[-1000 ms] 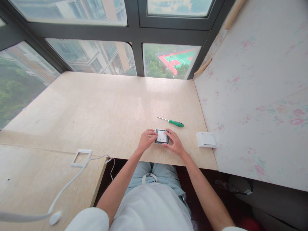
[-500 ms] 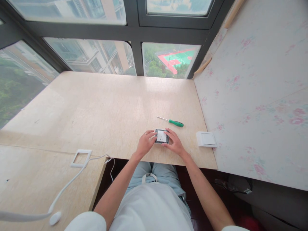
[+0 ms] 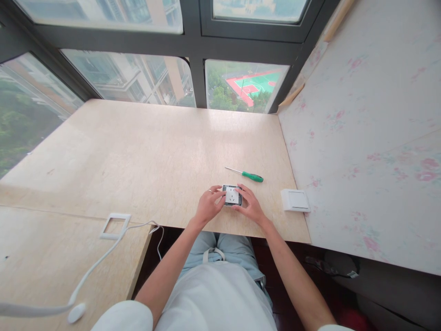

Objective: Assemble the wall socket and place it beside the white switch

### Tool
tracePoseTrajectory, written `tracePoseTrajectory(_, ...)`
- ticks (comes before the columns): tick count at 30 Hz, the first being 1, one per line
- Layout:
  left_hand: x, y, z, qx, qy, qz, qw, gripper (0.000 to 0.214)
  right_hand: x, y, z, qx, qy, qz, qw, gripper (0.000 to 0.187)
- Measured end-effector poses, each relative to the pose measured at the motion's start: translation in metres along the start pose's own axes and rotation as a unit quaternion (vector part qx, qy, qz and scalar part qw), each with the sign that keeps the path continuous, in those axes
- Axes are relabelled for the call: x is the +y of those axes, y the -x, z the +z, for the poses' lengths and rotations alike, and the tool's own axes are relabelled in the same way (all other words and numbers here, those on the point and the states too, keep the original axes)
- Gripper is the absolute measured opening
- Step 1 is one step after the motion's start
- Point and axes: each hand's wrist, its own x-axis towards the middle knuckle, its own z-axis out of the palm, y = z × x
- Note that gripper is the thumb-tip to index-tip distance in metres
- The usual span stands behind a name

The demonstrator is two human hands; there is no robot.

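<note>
A small wall socket module [image 3: 231, 195], white face in a grey frame, lies near the front edge of the beige stone table [image 3: 155, 156]. My left hand [image 3: 209, 205] grips its left side with curled fingers, a ring showing on one finger. My right hand [image 3: 251, 204] holds its right side, fingers bent over the edge. A green-handled screwdriver [image 3: 245, 174] lies on the table just behind the socket, untouched. A white switch plate [image 3: 295, 200] sits at the right, by the wall.
A white square cover frame [image 3: 115, 225] lies on the lower ledge at left, with a white cable [image 3: 103, 257] running past it. The floral-papered wall [image 3: 361, 138] bounds the table's right side. Windows stand behind the table.
My left fingers have crept a little further over the socket's left side. The socket, screwdriver and switch plate stay where they were.
</note>
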Motion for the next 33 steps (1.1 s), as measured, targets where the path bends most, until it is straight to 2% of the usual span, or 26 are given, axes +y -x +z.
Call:
tracePoseTrajectory(5,-0.004,0.006,0.002,-0.006,-0.027,0.016,0.999,0.018,-0.001,0.000,0.000,0.005,-0.002,-0.001,1.000,0.065)
tracePoseTrajectory(10,-0.005,0.006,0.002,-0.012,0.021,0.004,1.000,0.021,-0.001,0.000,0.000,0.002,-0.002,0.003,1.000,0.065)
tracePoseTrajectory(14,-0.007,0.007,0.002,-0.018,0.094,-0.015,0.995,0.049,0.000,0.000,-0.001,-0.004,-0.002,0.006,1.000,0.065)
tracePoseTrajectory(17,-0.011,0.007,0.002,-0.058,0.103,-0.002,0.993,0.077,0.001,0.000,-0.001,-0.004,-0.003,0.011,1.000,0.065)
tracePoseTrajectory(19,-0.015,0.005,0.004,-0.087,0.097,0.023,0.991,0.085,0.001,0.000,-0.001,-0.003,-0.005,0.011,1.000,0.065)
tracePoseTrajectory(24,-0.025,-0.004,0.006,-0.125,0.104,0.064,0.985,0.077,0.001,0.000,-0.002,-0.008,-0.013,0.011,1.000,0.066)
tracePoseTrajectory(33,-0.033,-0.003,0.010,-0.097,0.126,0.058,0.986,0.074,-0.001,0.000,-0.002,-0.015,-0.020,0.026,0.999,0.067)
